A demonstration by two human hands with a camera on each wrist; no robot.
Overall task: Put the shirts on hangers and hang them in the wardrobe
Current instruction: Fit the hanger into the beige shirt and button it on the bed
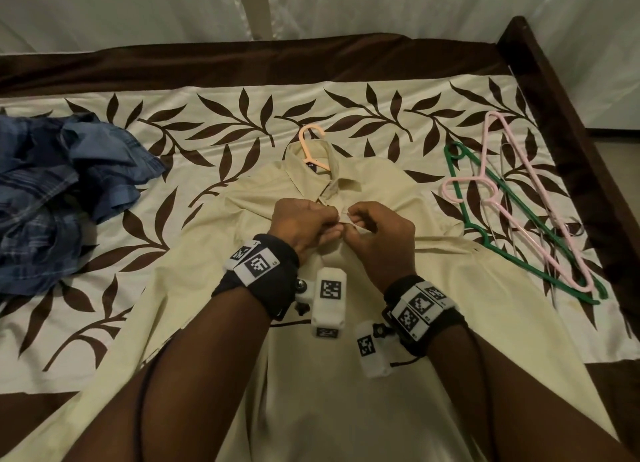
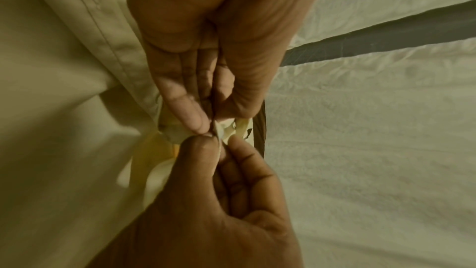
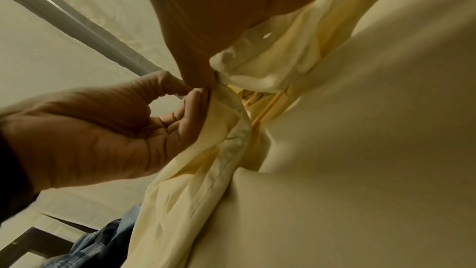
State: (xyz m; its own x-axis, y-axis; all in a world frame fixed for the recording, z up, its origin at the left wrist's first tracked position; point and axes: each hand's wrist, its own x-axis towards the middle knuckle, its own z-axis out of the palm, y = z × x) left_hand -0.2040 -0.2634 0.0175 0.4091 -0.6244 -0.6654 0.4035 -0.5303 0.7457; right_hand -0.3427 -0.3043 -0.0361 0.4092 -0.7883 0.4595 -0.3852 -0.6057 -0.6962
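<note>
A cream shirt (image 1: pixel 311 357) lies front-up on the bed, with a peach hanger (image 1: pixel 309 139) inside it; only the hook and neck stick out past the collar. Both hands meet just under the collar. My left hand (image 1: pixel 333 220) pinches one edge of the front opening between thumb and forefinger, and my right hand (image 1: pixel 350 216) pinches the other edge against it. In the left wrist view the fingertips (image 2: pixel 198 123) of both hands squeeze a small fold of the shirt (image 2: pixel 64 109). The right wrist view shows the shirt (image 3: pixel 360 150) bunched between the two hands, with a hanger bar (image 3: pixel 268 107) inside.
A heap of blue shirts (image 1: pixel 62 191) lies at the left of the bed. Green hanger (image 1: pixel 519 233) and pink hangers (image 1: pixel 512 170) lie together at the right, close to the dark wooden bed frame (image 1: pixel 561 91). Pale curtains hang behind the bed.
</note>
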